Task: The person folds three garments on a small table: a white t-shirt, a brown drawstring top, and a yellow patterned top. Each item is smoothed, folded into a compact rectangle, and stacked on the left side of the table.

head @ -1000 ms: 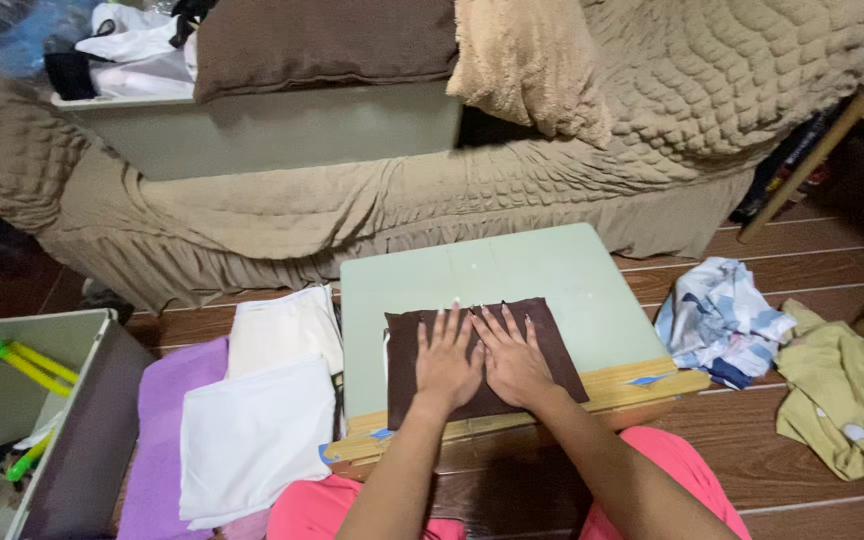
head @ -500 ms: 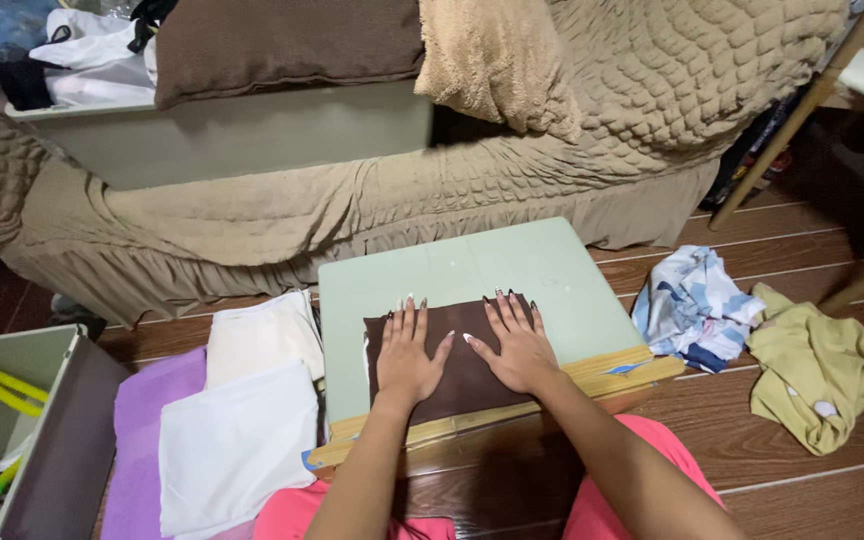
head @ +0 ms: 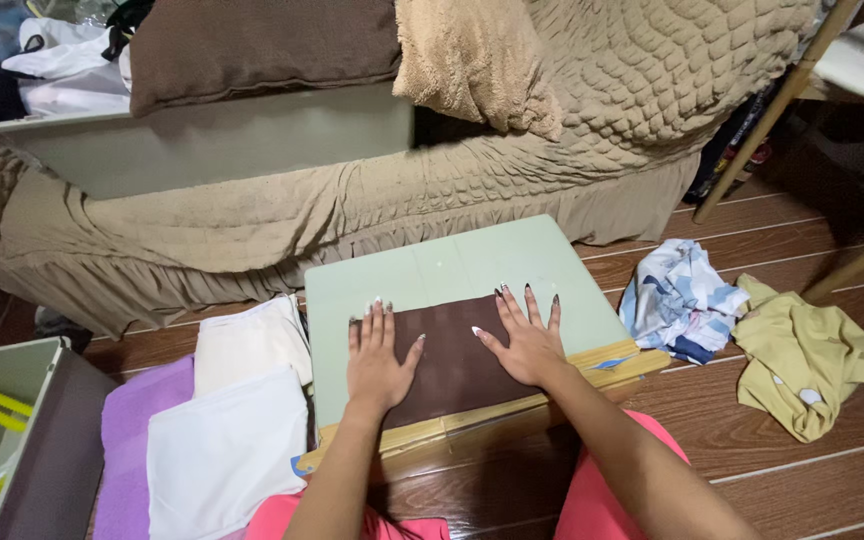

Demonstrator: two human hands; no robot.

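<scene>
Head view: both forearms reach forward, and the left hand (head: 377, 355) and right hand (head: 524, 338) lie flat, palms down, fingers spread, gripping nothing. They press on a dark brown cloth (head: 452, 362), the left on its left part, the right on its right. The smooth rectangular cloth lies on a pale green board (head: 452, 265) with a wooden front edge, above the plank floor (head: 802, 480).

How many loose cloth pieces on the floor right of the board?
2: a blue-and-white patterned cloth just right of the board, and a yellow cloth further right, beside it. Others may be hidden outside the frame.
</scene>
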